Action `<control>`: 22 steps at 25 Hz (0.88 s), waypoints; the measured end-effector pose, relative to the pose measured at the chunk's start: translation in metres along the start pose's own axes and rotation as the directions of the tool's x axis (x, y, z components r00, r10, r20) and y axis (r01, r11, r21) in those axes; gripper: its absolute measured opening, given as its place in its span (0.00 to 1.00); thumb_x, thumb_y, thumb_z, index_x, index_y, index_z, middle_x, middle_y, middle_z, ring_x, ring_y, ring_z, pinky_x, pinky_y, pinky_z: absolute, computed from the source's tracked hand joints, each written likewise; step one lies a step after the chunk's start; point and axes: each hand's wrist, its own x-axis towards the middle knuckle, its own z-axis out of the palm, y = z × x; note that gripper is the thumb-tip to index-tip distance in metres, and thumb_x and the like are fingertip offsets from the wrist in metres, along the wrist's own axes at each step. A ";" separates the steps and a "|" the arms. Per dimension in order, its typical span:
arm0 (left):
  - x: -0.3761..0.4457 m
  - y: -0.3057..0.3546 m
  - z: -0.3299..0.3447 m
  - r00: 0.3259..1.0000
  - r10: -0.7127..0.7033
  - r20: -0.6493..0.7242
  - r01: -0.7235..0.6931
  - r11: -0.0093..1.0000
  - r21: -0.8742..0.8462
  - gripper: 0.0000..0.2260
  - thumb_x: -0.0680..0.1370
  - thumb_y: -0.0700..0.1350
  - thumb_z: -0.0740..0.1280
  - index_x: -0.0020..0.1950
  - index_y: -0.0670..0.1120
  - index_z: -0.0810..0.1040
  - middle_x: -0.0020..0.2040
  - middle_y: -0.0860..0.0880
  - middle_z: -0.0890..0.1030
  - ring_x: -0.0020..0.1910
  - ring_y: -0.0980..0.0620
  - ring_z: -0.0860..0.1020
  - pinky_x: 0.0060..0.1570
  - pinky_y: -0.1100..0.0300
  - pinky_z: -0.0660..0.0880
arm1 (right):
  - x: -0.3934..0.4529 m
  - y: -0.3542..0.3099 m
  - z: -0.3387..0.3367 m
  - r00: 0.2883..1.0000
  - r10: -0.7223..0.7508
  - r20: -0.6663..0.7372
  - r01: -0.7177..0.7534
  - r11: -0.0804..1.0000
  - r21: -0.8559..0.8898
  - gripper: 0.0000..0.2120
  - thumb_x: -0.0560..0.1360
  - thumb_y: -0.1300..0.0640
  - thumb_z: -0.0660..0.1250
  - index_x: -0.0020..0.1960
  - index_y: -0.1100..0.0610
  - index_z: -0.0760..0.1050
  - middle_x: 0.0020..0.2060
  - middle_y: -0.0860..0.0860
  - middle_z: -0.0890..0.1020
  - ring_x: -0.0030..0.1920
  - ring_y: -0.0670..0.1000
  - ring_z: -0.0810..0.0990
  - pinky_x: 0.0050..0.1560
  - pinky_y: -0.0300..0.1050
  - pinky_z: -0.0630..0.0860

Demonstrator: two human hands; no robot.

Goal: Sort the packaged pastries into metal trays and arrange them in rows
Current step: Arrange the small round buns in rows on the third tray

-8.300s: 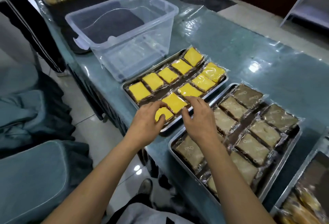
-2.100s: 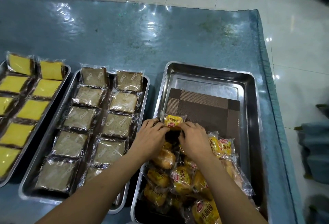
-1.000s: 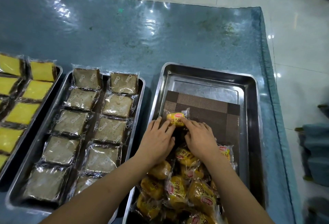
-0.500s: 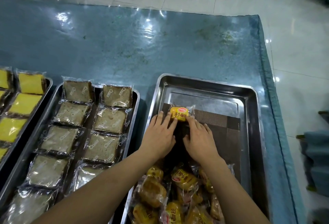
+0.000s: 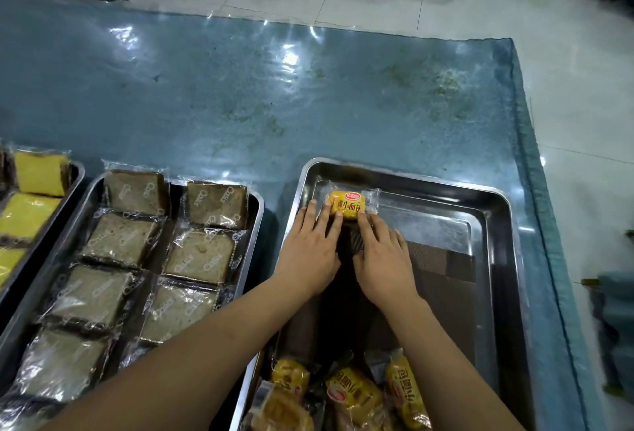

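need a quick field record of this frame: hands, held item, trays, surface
left hand: straight fingers touching the bun's left side
right hand: straight fingers touching the bun's right side
item: small yellow bun in clear wrapper, at far-left corner of tray
active tray: right metal tray, brown woven mat inside
unsorted: pile of yellow wrapped buns at near end
middle tray: brown wrapped cake slices, two rows
left tray: yellow wrapped cake slices
surface: blue table under clear plastic

Right tray (image 5: 494, 211): bare metal floor open to the right of the small wrapped bun (image 5: 346, 206) at its far-left corner; raised rim on all sides. Near end blocked by a heap of wrapped buns (image 5: 346, 396). Middle tray (image 5: 255, 221) packed with brown cake packs (image 5: 202, 255); far bench (image 5: 274, 98) open.
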 end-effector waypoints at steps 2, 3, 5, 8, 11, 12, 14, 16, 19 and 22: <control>0.008 -0.002 -0.002 1.000 -0.010 -0.003 0.010 1.000 0.019 0.33 0.83 0.55 0.56 0.82 0.46 0.43 0.82 0.41 0.44 0.80 0.38 0.42 0.78 0.45 0.39 | 0.010 -0.001 0.001 1.000 -0.003 -0.021 0.003 1.000 0.008 0.35 0.82 0.54 0.60 0.83 0.52 0.46 0.81 0.54 0.55 0.80 0.54 0.55 0.81 0.54 0.49; 0.011 -0.004 -0.004 1.000 -0.016 -0.005 0.016 1.000 0.025 0.34 0.83 0.54 0.56 0.82 0.46 0.43 0.82 0.41 0.44 0.80 0.38 0.41 0.77 0.45 0.39 | 0.013 -0.002 0.001 0.999 -0.005 -0.035 0.006 1.000 0.017 0.35 0.81 0.55 0.61 0.83 0.53 0.48 0.81 0.54 0.56 0.80 0.54 0.56 0.81 0.54 0.49; 0.018 -0.006 -0.007 0.999 -0.034 -0.021 0.034 0.999 0.036 0.33 0.82 0.53 0.56 0.82 0.46 0.44 0.82 0.40 0.45 0.80 0.37 0.42 0.77 0.44 0.39 | 0.019 -0.004 0.002 0.998 -0.009 -0.058 0.011 0.999 0.037 0.36 0.80 0.56 0.62 0.83 0.53 0.49 0.81 0.53 0.57 0.81 0.52 0.54 0.81 0.54 0.48; 0.023 -0.005 -0.008 0.999 -0.040 -0.032 0.041 0.998 0.052 0.33 0.82 0.53 0.56 0.82 0.45 0.45 0.82 0.39 0.47 0.80 0.36 0.42 0.77 0.43 0.39 | 0.025 -0.001 0.006 0.999 -0.007 -0.039 0.008 1.000 0.028 0.37 0.80 0.56 0.61 0.83 0.53 0.46 0.82 0.50 0.53 0.82 0.50 0.49 0.81 0.53 0.43; 0.025 -0.004 -0.004 0.998 -0.038 -0.048 0.041 0.997 0.067 0.33 0.82 0.53 0.55 0.82 0.45 0.43 0.82 0.39 0.45 0.80 0.36 0.40 0.77 0.43 0.36 | 0.028 0.001 0.008 0.999 -0.006 -0.043 0.007 1.000 0.024 0.37 0.80 0.56 0.61 0.83 0.53 0.45 0.82 0.50 0.53 0.82 0.50 0.48 0.81 0.53 0.42; 0.025 -0.005 -0.002 0.998 -0.040 -0.045 0.043 0.997 0.061 0.34 0.82 0.53 0.55 0.82 0.45 0.42 0.82 0.39 0.44 0.80 0.37 0.39 0.77 0.43 0.35 | 0.028 0.001 0.008 0.999 -0.003 -0.043 0.004 1.000 0.026 0.37 0.80 0.56 0.61 0.83 0.53 0.46 0.82 0.50 0.53 0.82 0.50 0.48 0.81 0.54 0.42; 0.024 -0.005 0.002 0.998 -0.050 -0.032 0.051 0.998 0.045 0.35 0.82 0.53 0.55 0.82 0.45 0.40 0.82 0.40 0.42 0.80 0.37 0.37 0.77 0.43 0.35 | 0.027 0.000 0.009 0.999 0.001 -0.047 0.000 1.000 0.030 0.36 0.80 0.55 0.61 0.83 0.53 0.47 0.82 0.51 0.54 0.82 0.51 0.49 0.81 0.55 0.43; 0.023 -0.005 0.002 0.998 -0.053 -0.031 0.054 0.998 0.042 0.35 0.82 0.53 0.56 0.82 0.46 0.39 0.82 0.40 0.41 0.79 0.37 0.37 0.77 0.43 0.35 | 0.026 0.000 0.007 0.999 0.001 -0.048 0.000 1.000 0.028 0.36 0.81 0.55 0.61 0.83 0.53 0.47 0.82 0.51 0.54 0.82 0.52 0.49 0.81 0.55 0.44; 0.022 -0.006 0.002 0.998 -0.047 -0.044 0.048 0.999 0.013 0.35 0.82 0.54 0.56 0.82 0.47 0.41 0.82 0.41 0.43 0.80 0.37 0.38 0.78 0.42 0.37 | 0.026 0.000 0.006 0.999 0.003 -0.043 -0.002 1.000 0.024 0.35 0.81 0.54 0.61 0.83 0.52 0.47 0.82 0.50 0.54 0.81 0.51 0.50 0.81 0.55 0.44; 0.021 -0.007 -0.001 0.997 -0.050 -0.058 0.050 0.999 0.006 0.34 0.82 0.54 0.57 0.82 0.47 0.43 0.82 0.41 0.45 0.80 0.37 0.40 0.78 0.42 0.39 | 0.025 -0.001 0.004 0.998 0.008 -0.055 -0.007 1.000 0.024 0.36 0.80 0.54 0.62 0.83 0.52 0.49 0.81 0.50 0.56 0.81 0.51 0.53 0.81 0.56 0.46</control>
